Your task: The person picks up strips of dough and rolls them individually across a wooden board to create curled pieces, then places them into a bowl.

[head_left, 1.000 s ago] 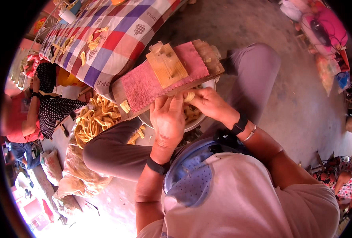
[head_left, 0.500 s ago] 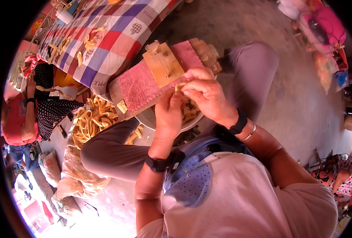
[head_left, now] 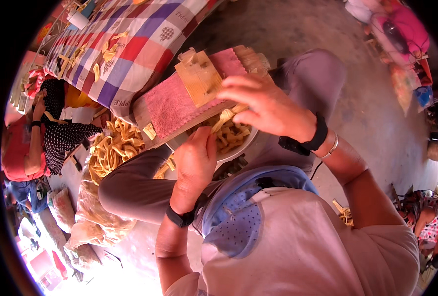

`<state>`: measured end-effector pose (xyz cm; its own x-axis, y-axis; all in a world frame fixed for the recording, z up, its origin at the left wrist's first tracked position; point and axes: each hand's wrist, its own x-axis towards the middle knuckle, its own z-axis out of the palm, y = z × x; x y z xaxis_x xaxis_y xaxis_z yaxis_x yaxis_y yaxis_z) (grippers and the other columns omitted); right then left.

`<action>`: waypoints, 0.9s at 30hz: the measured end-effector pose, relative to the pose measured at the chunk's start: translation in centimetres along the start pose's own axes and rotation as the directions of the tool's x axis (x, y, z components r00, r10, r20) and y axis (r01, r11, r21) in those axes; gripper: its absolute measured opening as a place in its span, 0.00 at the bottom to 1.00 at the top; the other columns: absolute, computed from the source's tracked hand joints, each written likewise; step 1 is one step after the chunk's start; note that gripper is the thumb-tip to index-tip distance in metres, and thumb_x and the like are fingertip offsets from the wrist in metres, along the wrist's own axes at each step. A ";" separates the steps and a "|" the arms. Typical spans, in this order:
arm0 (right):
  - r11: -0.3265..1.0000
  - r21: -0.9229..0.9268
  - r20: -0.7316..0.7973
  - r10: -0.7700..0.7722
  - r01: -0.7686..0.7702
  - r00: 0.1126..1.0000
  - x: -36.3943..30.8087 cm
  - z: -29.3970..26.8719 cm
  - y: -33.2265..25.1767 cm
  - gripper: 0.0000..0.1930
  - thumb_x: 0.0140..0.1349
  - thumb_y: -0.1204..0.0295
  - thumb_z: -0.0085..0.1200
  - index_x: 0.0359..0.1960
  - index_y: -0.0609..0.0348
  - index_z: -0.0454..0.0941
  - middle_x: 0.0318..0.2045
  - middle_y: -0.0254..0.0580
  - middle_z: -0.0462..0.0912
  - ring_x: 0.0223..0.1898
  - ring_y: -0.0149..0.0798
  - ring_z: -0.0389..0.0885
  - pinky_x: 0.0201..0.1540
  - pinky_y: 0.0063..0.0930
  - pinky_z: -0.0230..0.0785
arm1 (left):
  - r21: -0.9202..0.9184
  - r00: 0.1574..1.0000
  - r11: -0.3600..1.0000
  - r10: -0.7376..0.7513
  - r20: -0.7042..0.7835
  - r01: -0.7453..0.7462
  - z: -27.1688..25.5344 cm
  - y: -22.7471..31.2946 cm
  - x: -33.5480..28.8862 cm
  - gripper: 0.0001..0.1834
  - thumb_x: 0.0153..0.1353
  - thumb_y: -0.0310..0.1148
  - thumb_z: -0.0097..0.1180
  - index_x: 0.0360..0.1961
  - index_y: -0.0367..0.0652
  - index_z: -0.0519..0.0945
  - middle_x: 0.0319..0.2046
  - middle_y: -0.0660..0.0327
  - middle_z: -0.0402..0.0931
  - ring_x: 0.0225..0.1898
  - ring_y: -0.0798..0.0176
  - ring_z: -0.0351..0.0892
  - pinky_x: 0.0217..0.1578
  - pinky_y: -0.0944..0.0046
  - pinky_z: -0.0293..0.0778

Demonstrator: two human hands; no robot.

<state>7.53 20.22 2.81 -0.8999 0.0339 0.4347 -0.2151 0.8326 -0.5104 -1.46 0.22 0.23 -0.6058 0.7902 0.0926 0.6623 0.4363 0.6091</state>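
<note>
A pale yellow flat strip (head_left: 224, 120) is pinched at its lower end between the thumb and fingers of my left hand (head_left: 195, 160). Its upper end rises toward my right hand (head_left: 270, 106), whose fingers are stretched out and apart, the thumb held off from them. Below the strip is a light-rimmed bowl (head_left: 251, 139) with several short yellow folded pieces (head_left: 231, 138) in it. Just beyond my hands lies a wooden board covered with pink cloth (head_left: 167, 106). A yellowish ridged block (head_left: 198, 79) sits on that cloth, with a clear piece at its far end.
To the left, a checked cloth (head_left: 130, 54) covers a table with loose strips on it. A heap of long yellow strips (head_left: 115, 148) lies beside my left knee, above a plastic sack (head_left: 100, 212). A person in red (head_left: 24, 148) sits at far left; another person (head_left: 428, 219) is at right.
My hands have moved apart: the right up and to the right with its fingers opening, the left down and to the left. The strip between them now shows more fully.
</note>
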 end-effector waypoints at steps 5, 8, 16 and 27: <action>0.998 -0.043 0.283 -0.037 0.052 0.958 -0.2 1.0 0.4 0.13 0.48 0.71 0.60 0.37 0.55 0.77 0.37 0.40 0.79 0.39 0.46 0.77 0.40 0.39 0.68 | 0.008 0.987 0.990 0.143 0.073 -0.144 -0.4 1.0 1.4 0.04 0.60 0.30 0.52 0.33 0.42 0.75 0.26 0.50 0.77 0.30 0.43 0.77 0.28 0.49 0.71; 0.989 0.015 0.554 0.115 -0.148 0.824 -0.1 0.0 0.7 0.06 0.53 0.69 0.57 0.30 0.56 0.76 0.28 0.43 0.79 0.31 0.46 0.78 0.33 0.38 0.68 | -0.194 0.950 0.975 0.163 0.266 -0.113 -0.9 -0.1 1.2 0.06 0.62 0.32 0.51 0.33 0.41 0.76 0.24 0.52 0.74 0.25 0.51 0.77 0.26 0.54 0.70; 0.985 -0.071 -0.001 -0.156 0.155 0.988 1.1 -0.6 -0.4 0.17 0.55 0.64 0.58 0.47 0.53 0.76 0.27 0.37 0.78 0.27 0.41 0.77 0.31 0.33 0.66 | -0.821 0.852 -0.281 -0.023 0.523 0.497 -0.5 -1.5 -0.6 0.13 0.70 0.39 0.43 0.40 0.40 0.73 0.22 0.68 0.64 0.17 0.72 0.58 0.20 0.71 0.57; 0.946 0.041 0.070 -0.324 0.322 0.943 0.3 5.2 -4.4 0.22 0.53 0.74 0.54 0.52 0.48 0.76 0.30 0.31 0.76 0.31 0.32 0.76 0.35 0.27 0.68 | -0.653 0.913 -0.723 -0.078 0.400 0.225 0.5 -2.9 1.8 0.10 0.71 0.37 0.39 0.42 0.44 0.70 0.26 0.67 0.62 0.28 0.68 0.61 0.34 0.67 0.65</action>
<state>6.20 13.73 1.35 -0.8057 -0.2765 0.5238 -0.5088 0.7758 -0.3732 -4.25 0.63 -1.80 -0.4281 0.8599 -0.2781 -0.9031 -0.4188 0.0952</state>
